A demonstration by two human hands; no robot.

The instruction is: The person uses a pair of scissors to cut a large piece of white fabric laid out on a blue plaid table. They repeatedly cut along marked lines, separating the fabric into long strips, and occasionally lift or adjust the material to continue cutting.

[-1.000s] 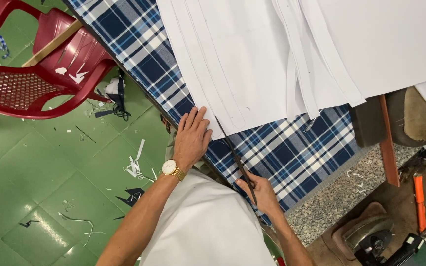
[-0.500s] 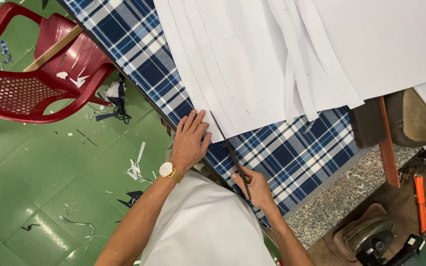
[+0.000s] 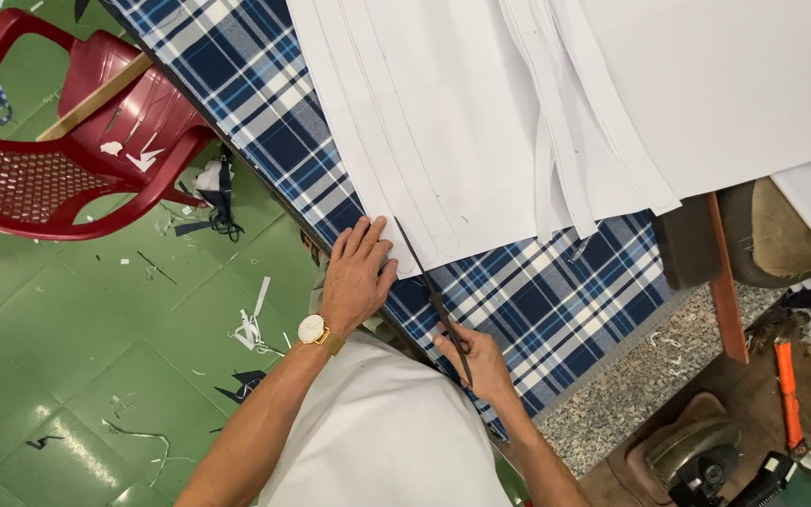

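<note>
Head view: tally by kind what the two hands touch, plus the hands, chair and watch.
Hands: 2, left hand, right hand
Scissors: 1
White sheet under the left hand: 1
Red chair: 1
Watch: 1
Total: 6

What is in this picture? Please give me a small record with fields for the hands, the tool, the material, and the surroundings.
Left hand: left hand lies flat, pressing the edge of the white sheets
Right hand: right hand grips the handles of the scissors
Tool: long dark scissors, blades at the near edge of the sheets
Material: stacked white sheets with drawn lines, several long strips
Surface: blue plaid cloth over the table
Wrist: watch on the left wrist
Surroundings: red plastic chair, green tiled floor with scraps
</note>
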